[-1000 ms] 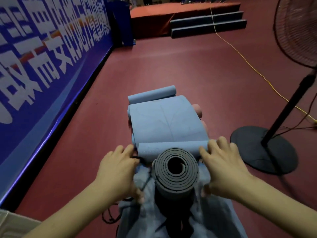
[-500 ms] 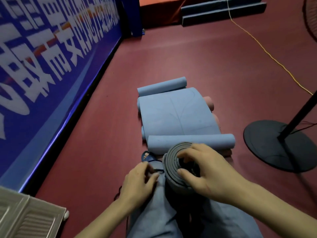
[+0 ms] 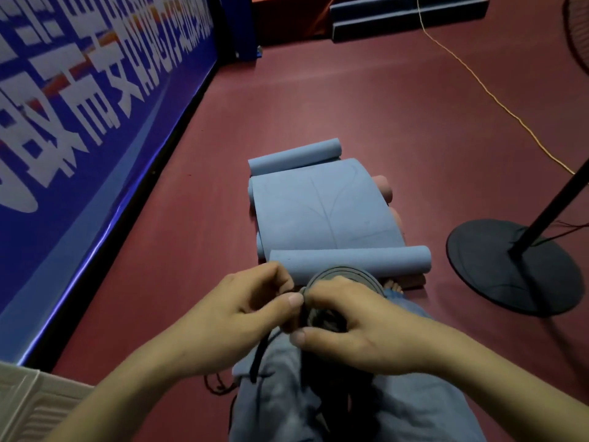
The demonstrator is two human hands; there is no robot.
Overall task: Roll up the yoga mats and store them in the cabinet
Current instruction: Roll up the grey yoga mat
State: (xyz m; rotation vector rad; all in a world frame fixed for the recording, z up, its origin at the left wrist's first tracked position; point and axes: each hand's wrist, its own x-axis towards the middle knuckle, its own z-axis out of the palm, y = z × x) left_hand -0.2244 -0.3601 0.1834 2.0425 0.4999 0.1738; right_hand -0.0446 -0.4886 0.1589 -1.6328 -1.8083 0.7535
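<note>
Both hands have closed in on the end of the rolled grey mat point(image 3: 342, 277) since a second ago, when they lay spread on either side of it. Now the left hand point(image 3: 242, 314) pinches a dark cord point(image 3: 259, 354) beside the roll's rim, while the right hand point(image 3: 353, 327) curls over the roll's open end, thumb and fingers gripping it. The roll stands propped against the person's lap, just short of the blue mat point(image 3: 322, 208).

The likely trouble, judging from this grip, is the coil loosening: the roll is held only at its end, and if the right hand eases while the cord is worked, the outer turns could spring open. The cord itself hangs slack below the left hand and could slip free or snag on the grey trousers point(image 3: 280, 406) under the roll.

Beyond the grey mat, the blue mat lies only part rolled on the dark red floor point(image 3: 350, 100), a curl at each end, with pink rolls point(image 3: 384, 186) showing under its far right edge. To the mat's right stands a fan base point(image 3: 513, 266) on its pole; to its left runs a blue banner point(image 3: 79, 106) with white lettering. A yellow cable point(image 3: 478, 81) crosses the floor behind, toward carpeted steps point(image 3: 408, 14). No cabinet is plainly in view.
</note>
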